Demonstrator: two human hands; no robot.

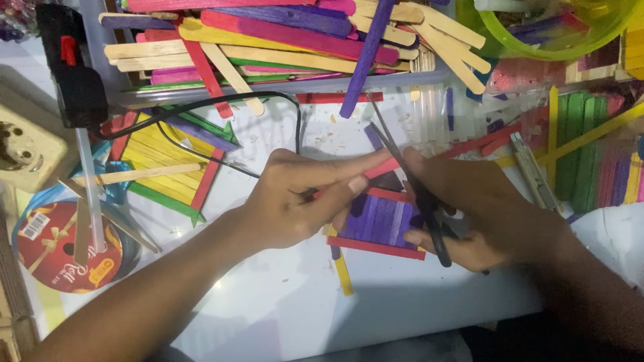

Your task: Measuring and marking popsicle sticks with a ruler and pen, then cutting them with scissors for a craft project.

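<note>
My left hand (305,198) pinches a red craft stick (380,168) by its end. My right hand (469,214) grips black scissors (419,194), whose blades point up and left across that red stick. Under both hands lies a panel of purple sticks with red edge sticks (379,224) on the white table. A loose yellow stick (343,273) pokes out below the panel.
A clear tray (288,87) piled with coloured sticks sits at the back. A black glue gun (70,74) and its cable lie at left, beside a yellow stick panel (164,164) and a round red tin (67,248). Green bowl and more sticks at right.
</note>
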